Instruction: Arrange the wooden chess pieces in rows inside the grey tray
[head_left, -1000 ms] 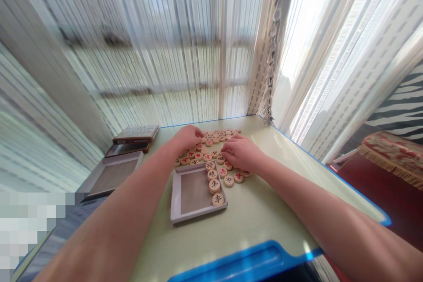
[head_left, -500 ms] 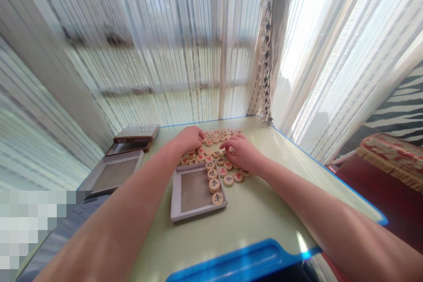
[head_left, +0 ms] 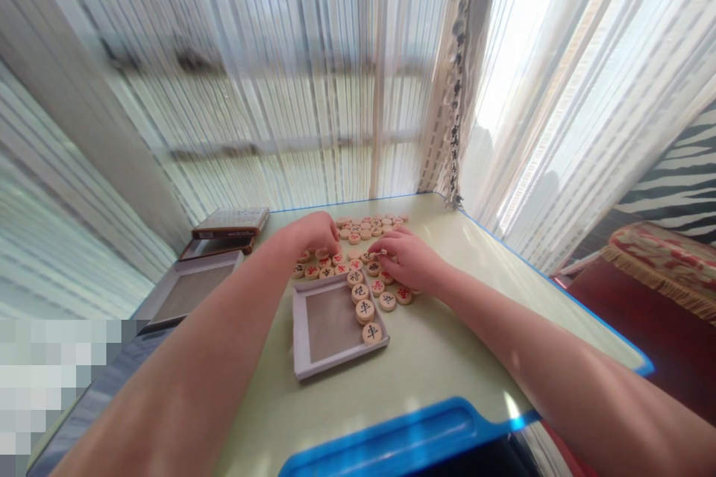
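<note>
Round wooden Chinese chess pieces (head_left: 341,268) with red or black characters lie loosely behind a shallow open box (head_left: 300,335). Along the box's right side stand several black-marked pieces (head_left: 365,311), some of them stacked. My left hand (head_left: 318,231) is low over the left part of the pieces, its fingers curled down; what lies under the fingertips is hidden. Over the right part, my right hand (head_left: 411,257) bends its fingers toward the thumb. A pale piece edge (head_left: 382,252) shows between them, and the palm covers some pieces.
Farther back sits a tight group of pieces (head_left: 366,227). At the left are another shallow box part (head_left: 195,287) and a stacked flat box (head_left: 232,220). The pale green table (head_left: 492,261) has a blue rim and a blue front tray (head_left: 385,436). Curtains hang behind it.
My left hand has moved slightly left and lower, and some pieces at the left have shifted left with it. My right hand's fingers have drawn closer to the thumb.
</note>
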Demonstrator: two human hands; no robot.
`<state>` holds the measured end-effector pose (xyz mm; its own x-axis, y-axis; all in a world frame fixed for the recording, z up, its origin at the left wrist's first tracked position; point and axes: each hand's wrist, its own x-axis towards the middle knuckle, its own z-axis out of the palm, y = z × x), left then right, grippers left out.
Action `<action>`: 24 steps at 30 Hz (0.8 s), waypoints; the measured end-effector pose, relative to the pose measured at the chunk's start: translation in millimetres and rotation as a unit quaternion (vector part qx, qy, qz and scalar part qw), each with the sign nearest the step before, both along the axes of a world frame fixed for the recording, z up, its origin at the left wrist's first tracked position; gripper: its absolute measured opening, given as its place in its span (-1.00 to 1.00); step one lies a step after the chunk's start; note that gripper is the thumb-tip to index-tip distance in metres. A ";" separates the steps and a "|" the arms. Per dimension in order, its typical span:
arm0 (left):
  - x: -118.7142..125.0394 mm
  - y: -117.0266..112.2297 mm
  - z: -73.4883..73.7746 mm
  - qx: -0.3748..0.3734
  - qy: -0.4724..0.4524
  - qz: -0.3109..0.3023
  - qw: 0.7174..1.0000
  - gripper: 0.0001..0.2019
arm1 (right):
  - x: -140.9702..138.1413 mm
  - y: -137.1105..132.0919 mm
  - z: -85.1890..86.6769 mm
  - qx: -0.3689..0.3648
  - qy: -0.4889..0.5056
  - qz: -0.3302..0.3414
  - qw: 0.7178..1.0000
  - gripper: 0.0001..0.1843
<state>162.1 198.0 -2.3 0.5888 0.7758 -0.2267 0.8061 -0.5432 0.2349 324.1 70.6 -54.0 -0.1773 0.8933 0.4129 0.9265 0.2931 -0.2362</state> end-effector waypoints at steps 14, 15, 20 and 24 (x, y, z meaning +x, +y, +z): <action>2.9 4.7 -5.5 0.028 -0.025 -0.033 0.999 -0.70 | -13.2 -4.4 9.1 -0.058 -0.058 0.095 0.992 -0.56; 2.9 5.3 -6.1 0.030 -0.023 -0.035 0.999 -0.70 | -13.0 -4.6 9.4 -0.054 -0.058 0.080 0.994 -0.57; 2.7 3.6 -5.3 0.050 -0.078 -0.032 0.995 -0.69 | -8.1 -3.3 6.6 -0.033 -0.040 -0.002 0.999 -0.59; 4.7 -5.4 4.1 0.073 -0.058 -0.003 0.996 -0.74 | -6.0 -2.4 4.6 -0.039 -0.052 0.043 0.997 -0.62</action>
<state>166.8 192.6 1.7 0.6100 0.7913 -0.0416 0.7740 -0.5838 0.2452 318.1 68.2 -49.5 -0.2934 0.9017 0.3175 0.9193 0.3572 -0.1651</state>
